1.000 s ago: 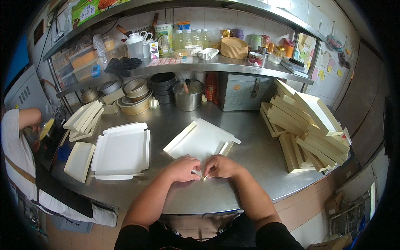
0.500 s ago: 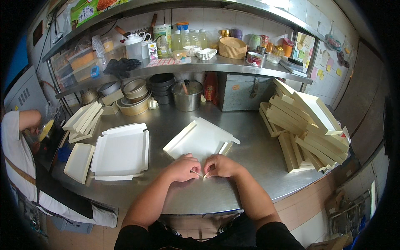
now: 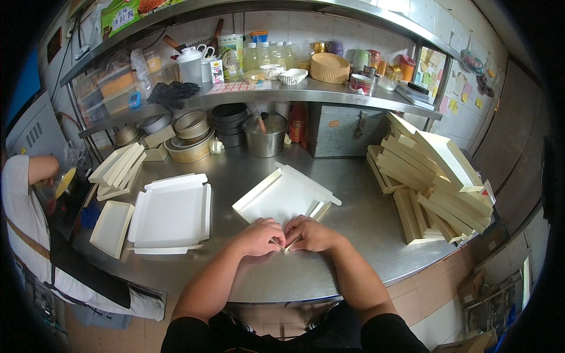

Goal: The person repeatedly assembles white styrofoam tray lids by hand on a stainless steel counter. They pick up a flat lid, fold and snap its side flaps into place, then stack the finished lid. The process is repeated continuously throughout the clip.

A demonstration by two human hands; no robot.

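Observation:
A cardboard box, white inside and cream outside, lies turned cornerwise on the steel table in front of me. Its nearest corner is pinched between my hands. My left hand grips the wall left of that corner with bent fingers. On the other side, my right hand holds the adjoining wall, its fingertips close to the left ones. A narrow flap sticks out at the box's right corner. To the left lies a flat white box blank with its edges partly raised; neither hand touches it.
Folded cream boxes are piled at the right, with a smaller stack at the left and one shallow box near it. Pots and a metal case line the back under a shelf. Another person stands at the left.
My right hand has shifted slightly left, so its fingers now meet my left hand's above the near corner. The box has moved a little to the right.

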